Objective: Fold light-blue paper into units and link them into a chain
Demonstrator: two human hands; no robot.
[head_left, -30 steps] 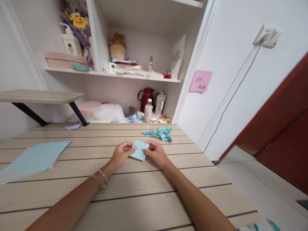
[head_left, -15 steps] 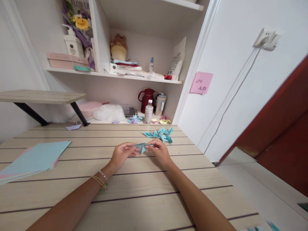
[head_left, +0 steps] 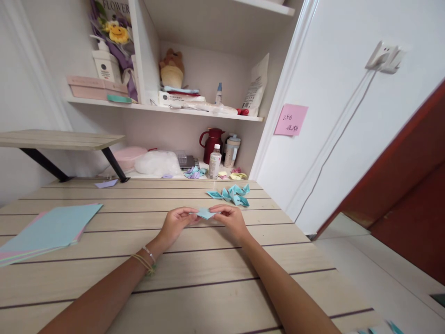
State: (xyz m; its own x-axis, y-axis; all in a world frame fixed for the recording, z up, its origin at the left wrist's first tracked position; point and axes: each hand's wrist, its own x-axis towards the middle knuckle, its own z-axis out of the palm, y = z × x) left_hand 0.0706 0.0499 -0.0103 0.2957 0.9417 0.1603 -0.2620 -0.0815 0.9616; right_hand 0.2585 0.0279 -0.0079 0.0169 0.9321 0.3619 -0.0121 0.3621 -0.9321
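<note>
A small piece of folded light-blue paper (head_left: 206, 213) is held just over the wooden table (head_left: 194, 283). My left hand (head_left: 177, 223) pinches its left corner between thumb and fingers. On the opposite corner, my right hand (head_left: 230, 219) has a similar pinch. The paper's middle shows between the hands, with a point facing toward me; its ends are covered by fingertips. Just beyond my right hand lie several folded blue paper pieces (head_left: 234, 195) in a loose cluster.
A stack of coloured paper sheets (head_left: 55, 227) lies at the left, near a small raised shelf (head_left: 62, 139). At the back stand a clear bottle (head_left: 214, 162), a dark red jug (head_left: 210, 144) and a tumbler (head_left: 232, 152). A purple paper piece (head_left: 106, 184) lies by the shelf leg.
The folded paper between my hands has been turned, so its flat face now shows instead of its edge and a hanging flap. Both hands stay in nearly the same place.
</note>
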